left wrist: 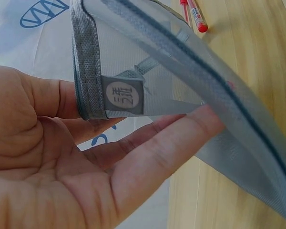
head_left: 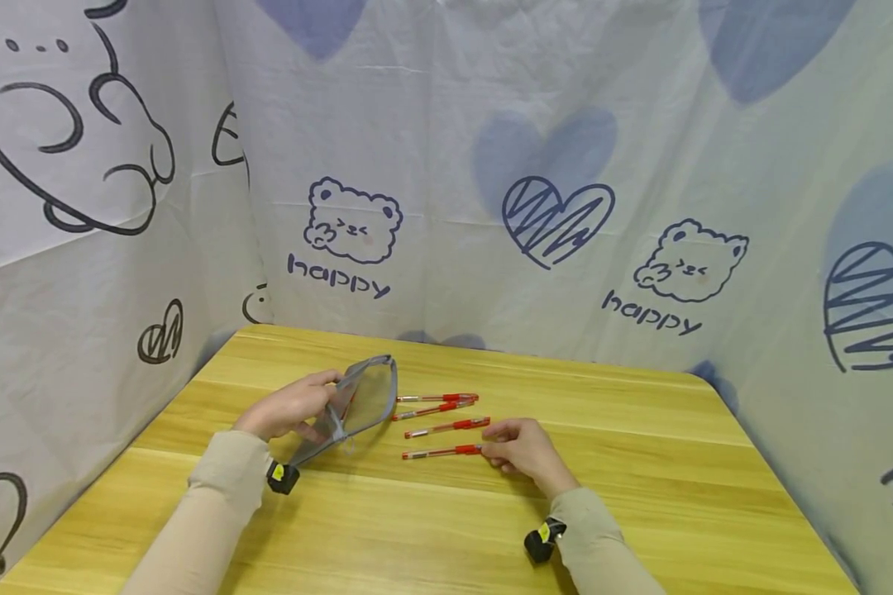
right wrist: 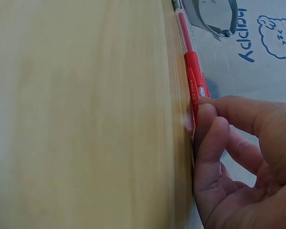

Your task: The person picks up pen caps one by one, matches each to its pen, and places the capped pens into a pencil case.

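My left hand (head_left: 290,409) grips a grey mesh pouch (head_left: 372,397) by its edge, tilted up off the table with its mouth towards the pens. A small label (left wrist: 123,95) shows on its strap in the left wrist view. Something thin and red shows faintly through the mesh. Thumb and fingertips of my right hand (head_left: 522,453) pinch the red end of the nearest red pen (head_left: 439,453), which lies flat. Just beyond it lies a second red pen (head_left: 446,427), close to the same fingers. Two more, an upper pen (head_left: 435,398) and a slanted pen (head_left: 432,411), nearly touch.
The yellow wood-grain table (head_left: 677,479) runs out to both sides. White printed cloth (head_left: 446,149) hangs behind its far edge and along the sides. Each wrist carries a small black camera, one by the left cuff (head_left: 226,463) and one by the right cuff (head_left: 584,512).
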Action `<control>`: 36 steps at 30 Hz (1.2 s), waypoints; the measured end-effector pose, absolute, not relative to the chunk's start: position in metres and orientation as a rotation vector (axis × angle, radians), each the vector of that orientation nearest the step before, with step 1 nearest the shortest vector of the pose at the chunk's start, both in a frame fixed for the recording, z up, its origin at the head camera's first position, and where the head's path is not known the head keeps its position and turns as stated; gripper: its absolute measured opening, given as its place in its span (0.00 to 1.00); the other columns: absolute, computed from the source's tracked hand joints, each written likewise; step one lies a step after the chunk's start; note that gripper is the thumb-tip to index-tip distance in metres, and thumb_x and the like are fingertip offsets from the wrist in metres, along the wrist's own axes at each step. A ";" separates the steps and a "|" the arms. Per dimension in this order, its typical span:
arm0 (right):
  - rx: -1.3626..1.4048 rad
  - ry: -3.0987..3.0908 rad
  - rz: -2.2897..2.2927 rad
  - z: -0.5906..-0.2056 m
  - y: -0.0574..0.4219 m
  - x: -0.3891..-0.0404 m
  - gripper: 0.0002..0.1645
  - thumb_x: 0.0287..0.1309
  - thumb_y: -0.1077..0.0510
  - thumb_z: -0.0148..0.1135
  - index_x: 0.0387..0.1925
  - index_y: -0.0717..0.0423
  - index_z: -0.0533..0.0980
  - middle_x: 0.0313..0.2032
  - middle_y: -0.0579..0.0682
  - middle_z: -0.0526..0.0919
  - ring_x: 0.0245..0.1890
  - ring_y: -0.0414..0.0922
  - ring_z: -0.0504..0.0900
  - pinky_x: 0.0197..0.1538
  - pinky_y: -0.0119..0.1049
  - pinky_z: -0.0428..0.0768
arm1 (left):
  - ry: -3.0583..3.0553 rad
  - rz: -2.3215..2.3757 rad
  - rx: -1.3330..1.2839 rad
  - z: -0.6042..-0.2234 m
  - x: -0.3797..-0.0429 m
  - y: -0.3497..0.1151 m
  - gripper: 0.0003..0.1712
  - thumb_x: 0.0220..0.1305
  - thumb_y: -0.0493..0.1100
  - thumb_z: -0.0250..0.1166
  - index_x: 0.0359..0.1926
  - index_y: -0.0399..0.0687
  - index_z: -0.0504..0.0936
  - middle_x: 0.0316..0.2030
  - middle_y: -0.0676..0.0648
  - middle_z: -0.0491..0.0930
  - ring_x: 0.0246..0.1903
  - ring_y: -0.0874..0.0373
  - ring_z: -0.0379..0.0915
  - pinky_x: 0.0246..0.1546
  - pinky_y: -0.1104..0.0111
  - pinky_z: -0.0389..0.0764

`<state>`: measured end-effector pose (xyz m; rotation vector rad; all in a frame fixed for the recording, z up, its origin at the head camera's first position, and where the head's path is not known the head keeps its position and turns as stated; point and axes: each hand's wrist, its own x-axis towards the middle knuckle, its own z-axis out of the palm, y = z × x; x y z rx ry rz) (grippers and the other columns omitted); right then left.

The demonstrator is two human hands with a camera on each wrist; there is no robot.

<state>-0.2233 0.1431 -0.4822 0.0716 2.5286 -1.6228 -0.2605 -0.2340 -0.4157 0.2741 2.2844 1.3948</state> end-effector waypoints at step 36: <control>-0.051 2.302 -1.686 -0.478 0.155 -0.230 0.16 0.70 0.58 0.72 0.52 0.66 0.83 0.40 0.51 0.92 0.36 0.40 0.90 0.36 0.31 0.86 | 2.287 1.406 0.266 -0.417 -0.259 -0.234 0.32 0.74 0.37 0.43 0.77 0.36 0.60 0.61 0.28 0.69 0.44 0.46 0.76 0.46 0.48 0.90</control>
